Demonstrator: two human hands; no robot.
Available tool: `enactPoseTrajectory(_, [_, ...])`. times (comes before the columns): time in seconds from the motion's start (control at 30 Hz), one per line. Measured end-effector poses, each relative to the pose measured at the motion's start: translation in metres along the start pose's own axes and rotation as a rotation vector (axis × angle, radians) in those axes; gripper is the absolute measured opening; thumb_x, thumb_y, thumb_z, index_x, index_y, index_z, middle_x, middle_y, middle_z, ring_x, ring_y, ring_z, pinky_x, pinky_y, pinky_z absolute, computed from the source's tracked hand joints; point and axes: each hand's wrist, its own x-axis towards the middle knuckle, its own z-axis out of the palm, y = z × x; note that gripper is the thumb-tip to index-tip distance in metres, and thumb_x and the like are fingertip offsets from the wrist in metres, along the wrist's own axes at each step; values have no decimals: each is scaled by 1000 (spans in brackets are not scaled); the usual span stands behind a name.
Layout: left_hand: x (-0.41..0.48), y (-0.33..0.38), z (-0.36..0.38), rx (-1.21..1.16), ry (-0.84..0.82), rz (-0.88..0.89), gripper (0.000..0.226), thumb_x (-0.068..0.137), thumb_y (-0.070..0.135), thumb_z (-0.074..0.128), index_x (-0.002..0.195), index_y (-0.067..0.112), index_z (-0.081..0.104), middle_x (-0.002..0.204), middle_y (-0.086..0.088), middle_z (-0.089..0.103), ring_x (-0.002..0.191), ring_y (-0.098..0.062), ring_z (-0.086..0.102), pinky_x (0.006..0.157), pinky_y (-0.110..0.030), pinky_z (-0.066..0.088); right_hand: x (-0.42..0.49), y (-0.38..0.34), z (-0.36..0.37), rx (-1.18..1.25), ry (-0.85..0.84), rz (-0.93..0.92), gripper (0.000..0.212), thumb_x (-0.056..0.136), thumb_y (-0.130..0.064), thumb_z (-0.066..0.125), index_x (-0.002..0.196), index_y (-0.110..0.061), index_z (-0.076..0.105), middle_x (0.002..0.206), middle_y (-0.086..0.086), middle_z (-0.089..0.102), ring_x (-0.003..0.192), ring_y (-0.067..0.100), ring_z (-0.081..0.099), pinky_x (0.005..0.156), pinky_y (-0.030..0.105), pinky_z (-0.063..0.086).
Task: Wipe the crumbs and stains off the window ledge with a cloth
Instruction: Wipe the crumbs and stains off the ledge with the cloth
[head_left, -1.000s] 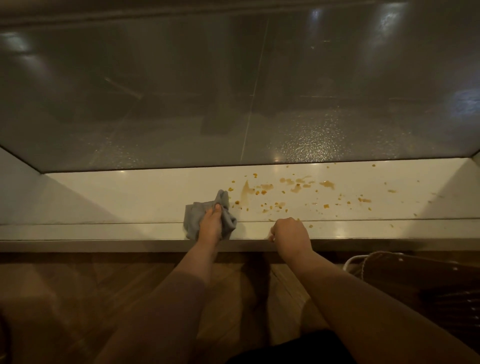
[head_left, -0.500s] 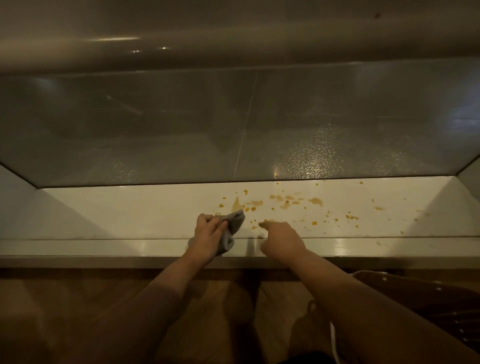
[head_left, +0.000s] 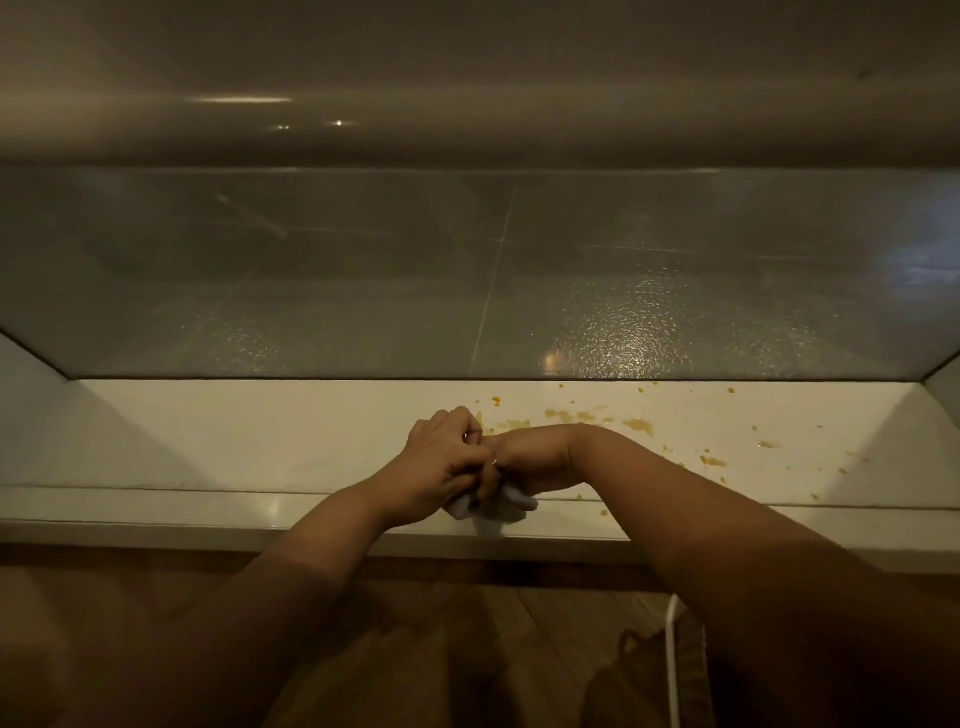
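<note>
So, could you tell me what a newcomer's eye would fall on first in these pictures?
The left hand and right hand meet at the middle of the white ledge, both gripping a bunched grey cloth near its front edge. Just right of them, orange crumbs and stains are scattered over the ledge towards the dark window glass.

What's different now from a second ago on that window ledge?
The right hand moved left to meet the left hand, and both now grip the bunched cloth near the ledge's front edge. Before, only the left hand held it. The crumbs and stains still lie unwiped on the window ledge.
</note>
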Motion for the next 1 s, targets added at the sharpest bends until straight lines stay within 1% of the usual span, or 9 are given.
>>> enactPoseTrajectory(0.13, [-8,-14,8,-124,14,-49,19,91,18,53,102,24,67,99,5,38,94,-12,34,80,-27,28,15,2,-3,-14,9,21,24,94,-4,45,114,-16,54,108,9,57,96,22,58,74,26,51])
enactPoseTrajectory(0.27, [-21,-30,2,-718,169,-235,24,88,15,59,107,29,63,104,6,58,102,-5,54,89,-15,42,17,-4,-10,-81,122,-1,35,97,-4,42,127,-20,48,104,0,56,88,11,57,68,20,50])
enactPoseTrajectory(0.37, [-31,-54,7,-930,352,-484,28,93,8,48,115,21,58,111,-1,61,110,-12,55,98,-26,42,19,-2,-21,-162,231,-32,43,95,-2,42,133,-21,47,114,1,53,97,14,54,71,22,48])
enactPoseTrajectory(0.5, [-53,-92,38,-551,322,-755,39,96,26,47,133,14,47,143,-8,44,134,-22,38,111,-33,28,21,-3,-37,-329,590,-97,47,86,8,39,124,-13,56,117,10,58,103,23,55,74,28,47])
enactPoseTrajectory(0.67, [-70,-97,69,-250,79,-809,76,93,52,36,150,13,3,159,-6,-10,148,-24,-8,119,-40,2,24,-2,-58,-659,1035,-252,51,78,9,45,122,-11,59,118,16,63,110,32,56,89,35,45])
enactPoseTrajectory(0.73, [-74,-92,76,-164,-17,-793,87,87,67,20,149,12,-8,158,-8,-19,146,-24,-15,119,-41,-2,31,3,-61,-814,1111,-280,52,78,2,52,127,-16,55,119,12,63,108,31,57,89,39,47])
enactPoseTrajectory(0.83, [-75,-90,80,-111,-87,-771,134,39,89,-27,148,12,-14,156,-8,-23,146,-23,-18,118,-39,-7,53,9,-62,-1001,1143,-227,57,79,-6,59,133,-20,46,129,10,58,107,35,58,87,43,50])
enactPoseTrajectory(0.93, [-72,-95,80,-127,-102,-794,149,20,86,-38,147,12,-16,156,-7,-24,145,-21,-19,118,-39,-7,79,13,-56,-1019,1071,-89,59,86,-16,57,141,-20,35,131,17,53,109,36,56,88,40,47])
enactPoseTrajectory(1.0, [-70,-95,77,-147,-137,-806,153,14,85,-40,147,13,-16,156,-6,-25,145,-19,-20,118,-39,-7,97,17,-50,-851,1043,-9,50,93,-17,44,141,-20,32,125,20,54,106,35,57,83,36,45])
